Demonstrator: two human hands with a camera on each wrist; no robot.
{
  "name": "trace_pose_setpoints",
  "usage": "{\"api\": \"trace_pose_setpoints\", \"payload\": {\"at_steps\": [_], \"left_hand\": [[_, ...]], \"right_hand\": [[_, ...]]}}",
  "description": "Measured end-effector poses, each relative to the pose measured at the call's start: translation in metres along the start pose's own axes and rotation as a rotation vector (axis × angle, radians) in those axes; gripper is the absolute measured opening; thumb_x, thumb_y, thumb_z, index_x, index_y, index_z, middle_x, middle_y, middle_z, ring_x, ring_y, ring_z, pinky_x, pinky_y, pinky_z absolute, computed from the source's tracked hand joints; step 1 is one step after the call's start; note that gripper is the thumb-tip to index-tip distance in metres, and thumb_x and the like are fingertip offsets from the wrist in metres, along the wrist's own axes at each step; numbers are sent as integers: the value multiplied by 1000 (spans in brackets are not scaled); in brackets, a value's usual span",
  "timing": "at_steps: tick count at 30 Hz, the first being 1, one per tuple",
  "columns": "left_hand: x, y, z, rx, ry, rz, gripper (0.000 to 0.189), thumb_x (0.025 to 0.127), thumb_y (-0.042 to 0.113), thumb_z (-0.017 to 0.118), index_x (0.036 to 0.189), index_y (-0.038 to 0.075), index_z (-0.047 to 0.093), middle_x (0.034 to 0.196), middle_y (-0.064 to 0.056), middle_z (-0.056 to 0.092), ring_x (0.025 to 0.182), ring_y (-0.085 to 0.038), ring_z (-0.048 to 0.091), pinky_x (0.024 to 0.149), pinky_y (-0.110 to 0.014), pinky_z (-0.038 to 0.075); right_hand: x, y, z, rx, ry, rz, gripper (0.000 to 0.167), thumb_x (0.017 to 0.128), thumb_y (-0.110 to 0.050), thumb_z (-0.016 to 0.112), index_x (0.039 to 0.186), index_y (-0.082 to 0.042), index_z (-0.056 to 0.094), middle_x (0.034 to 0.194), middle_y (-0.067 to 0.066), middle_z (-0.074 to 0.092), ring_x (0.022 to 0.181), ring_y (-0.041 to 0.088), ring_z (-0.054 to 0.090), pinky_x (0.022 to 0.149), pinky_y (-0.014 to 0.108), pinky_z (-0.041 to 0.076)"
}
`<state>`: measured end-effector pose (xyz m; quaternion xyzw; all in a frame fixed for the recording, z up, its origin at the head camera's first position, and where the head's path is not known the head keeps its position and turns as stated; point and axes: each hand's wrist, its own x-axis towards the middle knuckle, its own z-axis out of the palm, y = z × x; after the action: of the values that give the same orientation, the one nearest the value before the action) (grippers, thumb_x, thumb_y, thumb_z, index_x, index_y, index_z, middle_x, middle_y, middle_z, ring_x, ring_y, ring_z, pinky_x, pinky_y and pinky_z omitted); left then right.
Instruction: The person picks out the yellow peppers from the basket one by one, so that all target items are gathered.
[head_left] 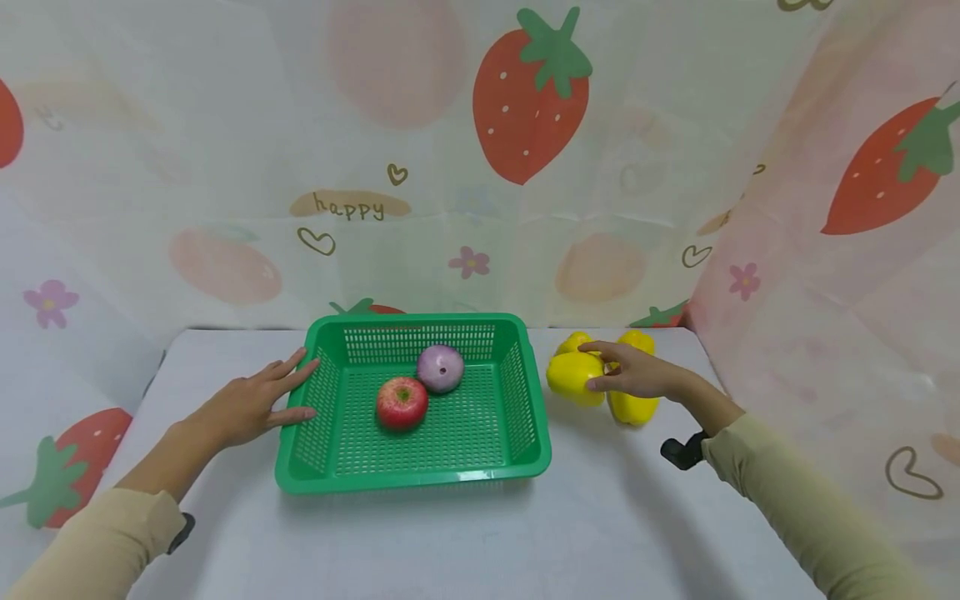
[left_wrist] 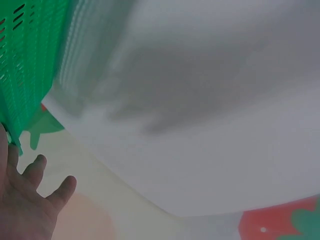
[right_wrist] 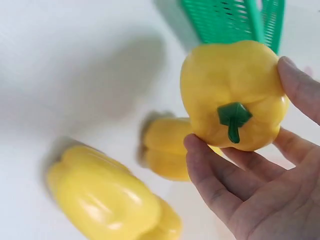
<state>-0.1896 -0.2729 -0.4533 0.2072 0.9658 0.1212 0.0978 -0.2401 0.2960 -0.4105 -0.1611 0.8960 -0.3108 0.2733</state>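
In the right wrist view a yellow bell pepper [right_wrist: 230, 80] with a short green stem is pinched between the fingers and thumb of my right hand [head_left: 637, 372]. It is held above the table, to the right of the green basket [head_left: 412, 477]. Two more yellow bell peppers [right_wrist: 105, 195] lie below it on the table. My left hand [head_left: 255, 402] rests on the basket's left rim, fingers spread and mostly straight. Inside the basket a red apple [head_left: 402, 404] sits beside a round purple vegetable [head_left: 440, 369], its kind not plain from here.
A white cloth covers the table [head_left: 420, 546]. Behind it and along the sides hangs a curtain [head_left: 480, 200] printed with strawberries, hearts and flowers. The basket's right wall [head_left: 525, 408] stands between its contents and the peppers.
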Motion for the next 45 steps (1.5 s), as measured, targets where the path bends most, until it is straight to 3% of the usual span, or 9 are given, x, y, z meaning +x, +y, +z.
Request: {"api": "trace_pose_setpoints", "payload": {"at_steps": [6,15,27,35,45], "left_hand": [[0,0,0,4,-1,-4,83,93,56,61,157,14,30,163,-18,22,140,-53,30,101,-72,35],[0,1,-1,6,-2,5,82,93,54,62,157,12,30,162,-19,22,140,-52,30,102,-72,35],[1,1,-2,2,-5,7,82,94,54,61,157,12,30,163,-19,21,140,-52,31,101,-71,37],[0,2,-2,2,-5,1,82,94,54,61,157,13,29,163,-19,21,140,-52,31,101,-72,36],[-2,4,-4,7,-11,-4,82,94,55,61,157,12,30,163,-19,22,140,-53,30,101,-72,36]], "right_hand": [[5,17,18,1,31,23,73,97,-37,66,153,-5,33,147,27,40,128,44,44,108,63,35],[9,34,32,0,63,39,73,96,-36,67,152,-3,34,147,26,43,131,44,42,109,65,32],[13,40,42,27,72,76,69,97,-35,66,151,-3,36,139,28,46,124,42,45,105,62,38],[12,41,45,54,77,128,67,99,-35,63,153,-8,35,145,28,41,130,44,40,108,65,33],[10,46,45,44,79,123,68,99,-33,63,153,-4,34,148,28,41,133,44,40,109,65,32]]}}
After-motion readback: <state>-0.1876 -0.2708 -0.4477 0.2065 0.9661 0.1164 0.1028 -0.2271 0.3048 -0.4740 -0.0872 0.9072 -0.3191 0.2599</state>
